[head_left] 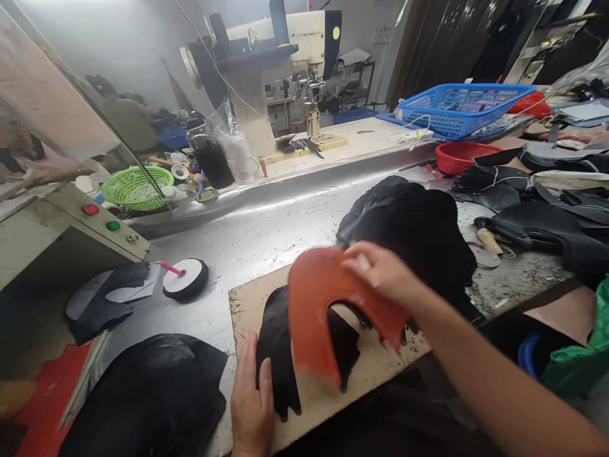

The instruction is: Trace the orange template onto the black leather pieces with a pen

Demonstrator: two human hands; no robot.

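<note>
My right hand [380, 273] is closed on the top of a U-shaped orange pattern piece [309, 304], holding it tilted. Something small and whitish shows between the fingers; I cannot make out its kind. Beneath the orange piece, a black leather piece [276, 343] of similar curved outline lies on a beige board [323, 416], partly covered. My left hand [252, 393] rests at the left edge of the black piece, its fingers stretched out and holding nothing. Dark leather pieces [409, 222] are stacked beyond my right hand, and more black leather [157, 393] lies to the left.
A white spool with black tape [185, 279] stands on the metal tabletop [228, 247]. Behind are a sewing machine [304, 38], a green basket [133, 187], a blue basket [457, 114] and a red bowl [464, 155]. A control box with buttons [71, 222] stands left.
</note>
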